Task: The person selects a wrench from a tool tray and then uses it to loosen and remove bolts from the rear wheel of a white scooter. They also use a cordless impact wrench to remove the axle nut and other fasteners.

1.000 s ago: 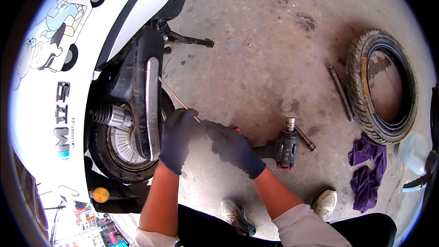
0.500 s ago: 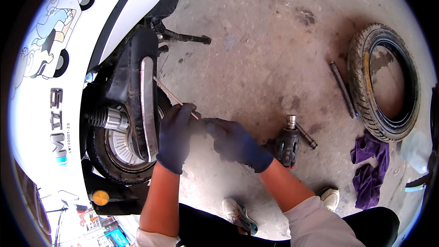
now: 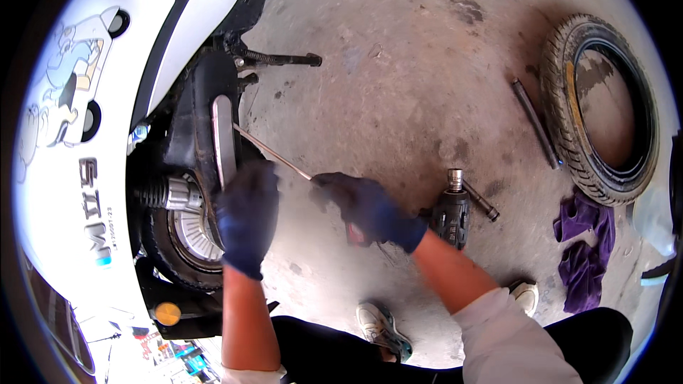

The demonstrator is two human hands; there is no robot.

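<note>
My right hand (image 3: 370, 206), in a dark blue glove, is closed around what looks like a screwdriver. Its long thin metal shaft (image 3: 274, 153) slants up and left, and a bit of red shows below my palm. The shaft's tip meets the edge of the black cover with a silver strip (image 3: 223, 135) beside the scooter's wheel (image 3: 188, 231). My left hand (image 3: 249, 217), gloved alike, is smeared by motion and overlaps the lower end of that cover and part of the wheel. Whether it touches or grips anything cannot be made out.
The white scooter body (image 3: 64, 199) fills the left side, with a stand (image 3: 284, 60) jutting out above. On the concrete floor lie a power wrench with a socket (image 3: 451, 217), a short bar (image 3: 482, 200), a dark tube (image 3: 533, 124), a loose tyre (image 3: 558, 110) and a purple cloth (image 3: 583, 270).
My left hand has let go of the shaft and moved left and down over the wheel cover. My right hand now has the tool, and the view has shifted slightly.
</note>
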